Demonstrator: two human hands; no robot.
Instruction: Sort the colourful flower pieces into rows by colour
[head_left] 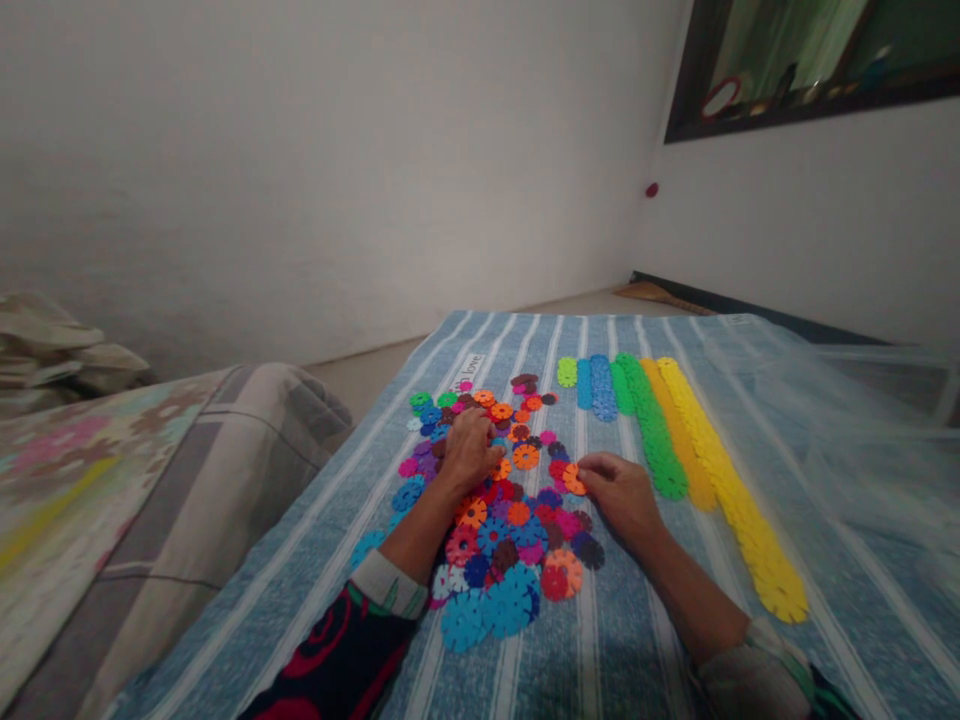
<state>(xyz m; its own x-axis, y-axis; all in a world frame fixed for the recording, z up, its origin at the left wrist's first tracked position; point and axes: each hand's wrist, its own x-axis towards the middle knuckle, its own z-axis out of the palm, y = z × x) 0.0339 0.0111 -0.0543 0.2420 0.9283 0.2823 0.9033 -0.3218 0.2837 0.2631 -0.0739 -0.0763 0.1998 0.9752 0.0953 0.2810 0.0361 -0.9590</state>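
Observation:
A loose pile of notched plastic snowflake discs [493,535] in mixed colours lies on the striped cloth. Over the pile's upper part rests my left hand [471,450], palm down, its thumb apart from the bent fingers; I make out nothing held in it. My right hand [621,498], at the pile's right edge, pinches an orange snowflake disc [574,479] between thumb and fingertips. To the right, discs are laid in overlapping rows by colour: a long yellow row [739,505], an amber row [679,430], a green row [651,430], blue rows [602,388] and a short lime row [568,372].
A blue-and-white striped cloth [622,640] covers the table. Clear plastic containers [870,430] stand on the right. Another fabric-covered surface [187,450] is at the left, with crumpled beige material [60,350] behind it. White walls [337,180] rise beyond the table.

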